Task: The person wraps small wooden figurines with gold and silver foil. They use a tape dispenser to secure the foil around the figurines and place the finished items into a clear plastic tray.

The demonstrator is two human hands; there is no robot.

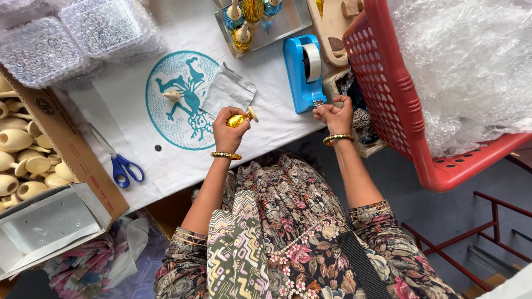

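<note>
Floral sleeves and a patterned lap fill the bottom of our view, and from them both our forearms reach up toward the bench [260, 119], which is covered with a white printed sheet.

Our left hand [229, 130] is curled shut around a small gold-painted wooden figure [242, 118], lifted just above the bench edge. The gold body sits in the fingers, and a pale unpainted knob pokes out to the right, so the figure's long axis runs roughly left to right, tilted a little upward, pointing toward our other hand.

Our right hand [334, 114] is closed in a pinch at the front of the blue tape dispenser [304, 71], thumb and fingertips pressed together at the cutter; we judge that they grip the end of the clear tape, though the strip itself is too thin to make out. This hand lies to the right of the figure and slightly higher, with a clear gap between the two, and the left hand is the nearer to the figure, since it holds it.

Blue-handled scissors [121, 164] lie to the left, beside a cardboard box of bare wooden pieces [22, 160]. A red plastic basket [399, 94] of bubble wrap stands at right, and a clear tray of painted figures [260, 22] sits beyond the dispenser.
</note>
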